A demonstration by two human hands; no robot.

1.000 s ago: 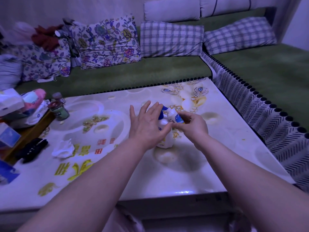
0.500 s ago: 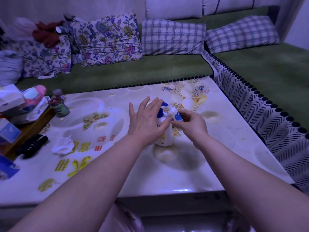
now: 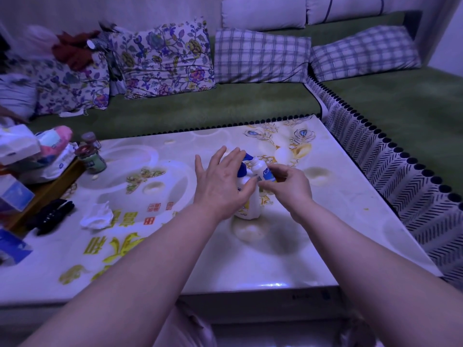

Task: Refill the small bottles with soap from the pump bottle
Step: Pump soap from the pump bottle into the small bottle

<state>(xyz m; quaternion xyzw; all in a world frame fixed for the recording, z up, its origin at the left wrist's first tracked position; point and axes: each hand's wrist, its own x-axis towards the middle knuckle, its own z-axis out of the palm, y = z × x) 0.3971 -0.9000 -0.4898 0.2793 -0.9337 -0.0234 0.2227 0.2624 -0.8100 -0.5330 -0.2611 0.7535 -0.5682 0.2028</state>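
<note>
Counts: 1 pump bottle (image 3: pixel 250 206), 1 small bottle (image 3: pixel 260 169), 2 hands. The pump bottle is white with a blue pump head and stands upright mid-table (image 3: pixel 325 221). The left hand (image 3: pixel 223 181) lies over the pump head, fingers straight and a little spread, thumb down along the bottle's side. The right hand (image 3: pixel 288 186) pinches the small bottle between thumb and fingertips. That bottle is tilted, off the table, with its open neck up against the blue nozzle.

Also on the table, at the left end: 2 jars (image 3: pixel 90 159) side by side, 1 crumpled tissue (image 3: pixel 96 216), 1 black object (image 3: pixel 50 215), can't tell what. On the green sofa behind: 2 floral cushions (image 3: pixel 165 58), 2 plaid cushions (image 3: pixel 260 57).

Versus a second ago: the left hand sits slightly higher and more of the blue pump head shows under it. The pump bottle is on the same spot. The small bottle is at the nozzle as before, same pinch.
</note>
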